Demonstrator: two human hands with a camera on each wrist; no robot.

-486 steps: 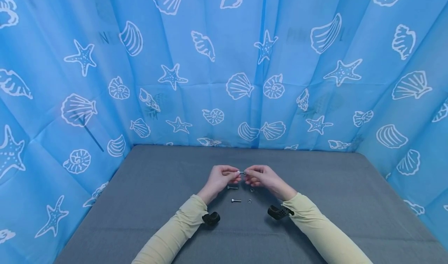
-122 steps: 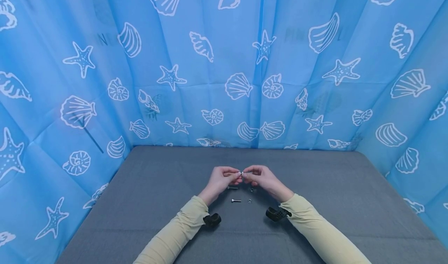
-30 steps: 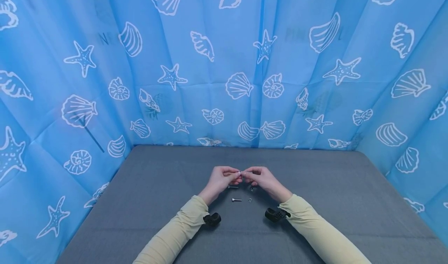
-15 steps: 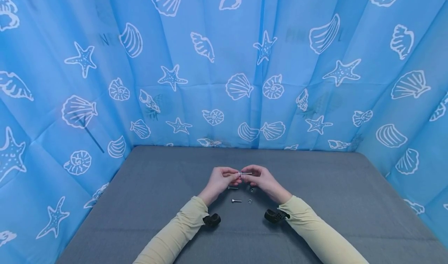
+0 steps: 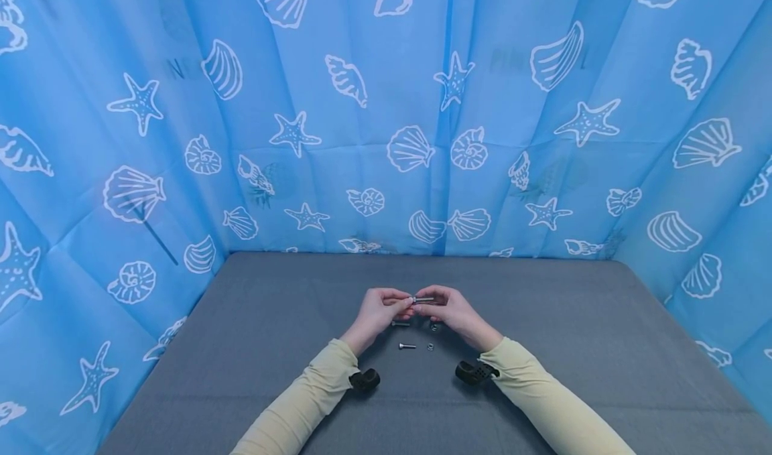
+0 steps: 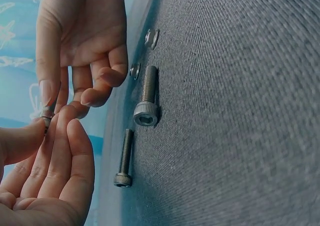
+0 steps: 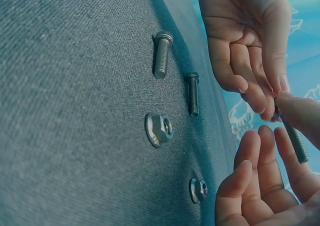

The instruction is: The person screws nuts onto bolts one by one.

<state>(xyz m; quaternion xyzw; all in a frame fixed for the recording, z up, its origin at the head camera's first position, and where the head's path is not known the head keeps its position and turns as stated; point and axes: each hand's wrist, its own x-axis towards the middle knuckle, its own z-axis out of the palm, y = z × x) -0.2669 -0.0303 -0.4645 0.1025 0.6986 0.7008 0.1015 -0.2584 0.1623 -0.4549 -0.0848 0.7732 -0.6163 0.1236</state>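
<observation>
The desk (image 5: 271, 307) is passable along both side edges; sleeved arms (image 5: 304, 396), two bolts (image 7: 162, 56) and two nuts (image 7: 157, 129) (lying low) obstruct between.

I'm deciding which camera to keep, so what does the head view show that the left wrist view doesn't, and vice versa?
Only the head view: the left sleeve, right sleeve and black wrist devices.

Only the left wrist view: the hex socket in the head of the nearer loose bolt.

Both: the left hand and right hand meeting at the held bolt, both loose bolts, two nuts, the grey table and part of the blue curtain.
</observation>
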